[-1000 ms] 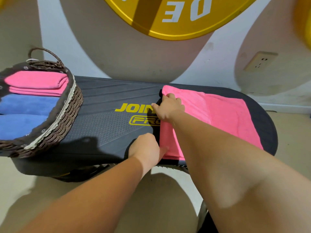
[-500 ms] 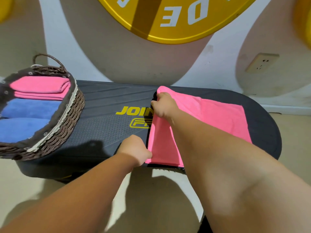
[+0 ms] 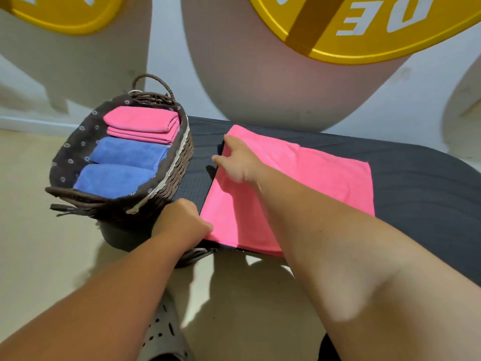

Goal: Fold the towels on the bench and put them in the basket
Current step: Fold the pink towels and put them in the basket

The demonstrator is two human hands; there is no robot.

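- The pink towel [image 3: 299, 183] lies flat on the dark worktop [image 3: 421, 178], just beside the basket [image 3: 179, 162].
- It looks soft, light and floppy, so it is best held by two corners.
- The left hand [image 3: 182, 222] has its grip closed on the near left corner.
- The right hand [image 3: 236, 162] is on the far left corner. It is blurry, so I cannot tell its grip.
- The towel's near side reaches the worktop's edge. There is bare room on the right.
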